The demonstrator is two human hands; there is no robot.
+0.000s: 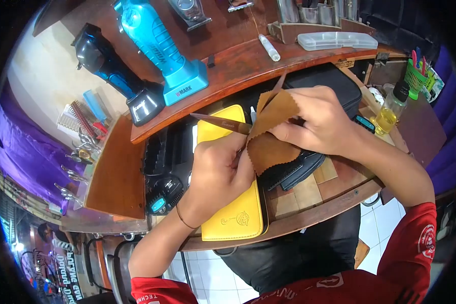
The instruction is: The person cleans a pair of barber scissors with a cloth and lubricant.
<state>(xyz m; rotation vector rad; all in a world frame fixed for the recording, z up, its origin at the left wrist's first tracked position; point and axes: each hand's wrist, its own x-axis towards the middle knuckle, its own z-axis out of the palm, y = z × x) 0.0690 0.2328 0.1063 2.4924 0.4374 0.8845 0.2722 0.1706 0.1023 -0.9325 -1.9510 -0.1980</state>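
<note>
Left hand (pixel 219 169) nearest, fist closed around handle of slim brown scissors (pixel 220 121), blades pointing away to upper left. Right hand (pixel 316 121) just beyond, fingers pinching tan cloth (pixel 271 137) wrapped over blades where both hands meet. Underneath, yellow case (pixel 233 218) on wooden surface (pixel 111 177). Farther off, blue clipper (pixel 159 48) standing upright.

Bare wood shelf (pixel 248 63) at 12 o'clock gives passing room btwn blue clipper stand (pixel 159 48) at 11 and clear plastic case (pixel 337 40) at 1. Oil bottle (pixel 390 109) blocks 3 o'clock; black charger unit (pixel 164 167) blocks 9.
</note>
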